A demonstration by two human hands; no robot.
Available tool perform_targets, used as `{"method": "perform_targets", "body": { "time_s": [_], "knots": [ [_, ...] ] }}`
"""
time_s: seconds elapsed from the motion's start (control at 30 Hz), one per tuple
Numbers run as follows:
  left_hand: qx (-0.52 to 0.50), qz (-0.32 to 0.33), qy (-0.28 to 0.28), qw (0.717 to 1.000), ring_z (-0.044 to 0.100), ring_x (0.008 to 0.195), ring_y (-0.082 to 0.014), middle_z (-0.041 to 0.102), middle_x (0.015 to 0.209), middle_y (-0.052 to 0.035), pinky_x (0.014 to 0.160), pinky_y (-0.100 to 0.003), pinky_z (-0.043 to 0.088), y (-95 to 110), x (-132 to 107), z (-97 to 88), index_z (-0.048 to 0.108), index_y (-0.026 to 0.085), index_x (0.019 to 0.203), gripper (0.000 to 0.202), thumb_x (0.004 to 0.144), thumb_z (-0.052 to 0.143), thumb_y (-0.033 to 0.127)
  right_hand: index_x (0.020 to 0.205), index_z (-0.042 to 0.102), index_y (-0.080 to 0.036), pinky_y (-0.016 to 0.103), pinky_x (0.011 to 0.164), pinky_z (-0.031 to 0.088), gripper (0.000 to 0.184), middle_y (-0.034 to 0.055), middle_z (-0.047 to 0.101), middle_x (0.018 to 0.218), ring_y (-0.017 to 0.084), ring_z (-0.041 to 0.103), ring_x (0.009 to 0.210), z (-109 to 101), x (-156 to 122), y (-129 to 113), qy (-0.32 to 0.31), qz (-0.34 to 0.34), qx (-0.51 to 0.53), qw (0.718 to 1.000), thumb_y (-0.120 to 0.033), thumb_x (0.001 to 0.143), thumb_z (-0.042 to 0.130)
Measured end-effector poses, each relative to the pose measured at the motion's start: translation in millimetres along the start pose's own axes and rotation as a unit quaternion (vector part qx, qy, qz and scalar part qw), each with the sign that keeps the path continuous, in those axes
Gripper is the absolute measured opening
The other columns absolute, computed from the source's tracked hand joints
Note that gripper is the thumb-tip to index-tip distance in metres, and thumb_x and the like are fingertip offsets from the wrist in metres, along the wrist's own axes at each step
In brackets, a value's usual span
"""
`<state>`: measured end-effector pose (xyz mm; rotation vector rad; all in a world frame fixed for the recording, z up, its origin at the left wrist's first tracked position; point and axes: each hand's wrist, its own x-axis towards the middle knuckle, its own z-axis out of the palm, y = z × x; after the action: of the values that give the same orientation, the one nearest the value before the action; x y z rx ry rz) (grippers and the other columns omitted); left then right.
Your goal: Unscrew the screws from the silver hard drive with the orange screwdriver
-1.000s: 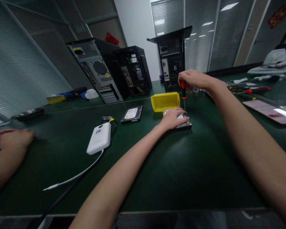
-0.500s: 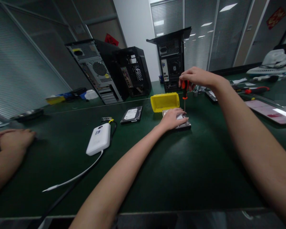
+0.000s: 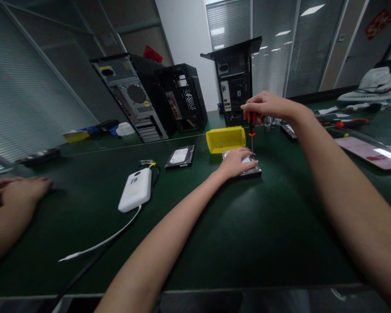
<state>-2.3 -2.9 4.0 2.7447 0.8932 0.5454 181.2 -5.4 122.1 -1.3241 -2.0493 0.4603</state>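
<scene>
Under my left hand [image 3: 235,162] is a hard drive [image 3: 253,171] lying flat on the green tabletop [image 3: 247,234]. My left fingers and thumb press on its top and grip it, hiding much of its face. From above, my right hand [image 3: 263,106] grips the handle of a red and black screwdriver [image 3: 252,125]. The screwdriver stands nearly upright, its thin shaft pointing down to the far right corner of the drive. Whether the tip sits in a screw is too small to tell. Directly behind the drive stands a yellow plastic tray [image 3: 226,140], open side facing me.
A second hard drive [image 3: 180,157] and a white power bank [image 3: 135,190] with a cable lie left. Computer cases [image 3: 137,93] stand behind. A pink-screened tablet [image 3: 371,152] and red-handled pliers [image 3: 352,123] lie right. Another person's hands [image 3: 22,191] rest at the left edge.
My right hand and the screwdriver's handle have shifted very slightly left, with the fingers placed a little differently. My left hand and the drive stay put. The other person's hands moved slightly right.
</scene>
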Motion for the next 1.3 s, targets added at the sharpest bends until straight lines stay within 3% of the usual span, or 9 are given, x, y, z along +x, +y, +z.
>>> {"method": "perform_targets", "body": {
  "time_s": [0.43, 0.57, 0.83, 1.3],
  "knots": [
    [-0.002, 0.0, 0.006, 1.0, 0.055, 0.116, -0.0221, 0.059, 0.127, -0.009, 0.103, -0.04, 0.04, -1.0, 0.6, 2.1, 0.065, 0.017, 0.113, 0.042, 0.087, 0.051, 0.046, 0.087, 0.06, -0.018, 0.027, 0.055, 0.041, 0.034, 0.0046, 0.061, 0.075, 0.012, 0.053, 0.051, 5.6, -0.6, -3.2, 0.029, -0.051, -0.104, 0.993, -0.048, 0.089, 0.046],
    [0.001, 0.01, 0.008, 1.0, 0.054, 0.116, -0.022, 0.059, 0.126, -0.0092, 0.103, -0.039, 0.039, -1.5, 1.2, 3.0, 0.065, 0.016, 0.113, 0.042, 0.087, 0.051, 0.046, 0.082, 0.059, -0.018, 0.028, 0.056, 0.04, 0.038, 0.0048, 0.059, 0.071, 0.013, 0.054, 0.052, 4.5, -0.2, -7.1, 0.016, -0.04, -0.121, 0.992, -0.052, 0.089, 0.044],
    [0.005, 0.004, 0.013, 1.0, 0.055, 0.116, -0.0221, 0.059, 0.127, -0.0089, 0.103, -0.039, 0.04, -2.0, 1.4, 3.7, 0.065, 0.017, 0.113, 0.042, 0.087, 0.051, 0.047, 0.091, 0.055, -0.018, 0.03, 0.057, 0.043, 0.043, 0.007, 0.062, 0.073, 0.017, 0.058, 0.056, 6.2, 0.5, -7.3, -0.008, 0.007, -0.085, 0.996, -0.053, 0.093, 0.03],
    [0.001, -0.004, 0.006, 1.0, 0.054, 0.117, -0.0224, 0.058, 0.128, -0.0088, 0.103, -0.04, 0.04, -0.2, -0.3, 1.1, 0.064, 0.017, 0.114, 0.042, 0.087, 0.051, 0.046, 0.095, 0.059, -0.017, 0.03, 0.058, 0.043, 0.04, 0.006, 0.062, 0.067, 0.018, 0.059, 0.058, 4.8, 0.7, -4.5, -0.005, 0.004, -0.106, 0.994, -0.053, 0.09, 0.041]
  ]
}}
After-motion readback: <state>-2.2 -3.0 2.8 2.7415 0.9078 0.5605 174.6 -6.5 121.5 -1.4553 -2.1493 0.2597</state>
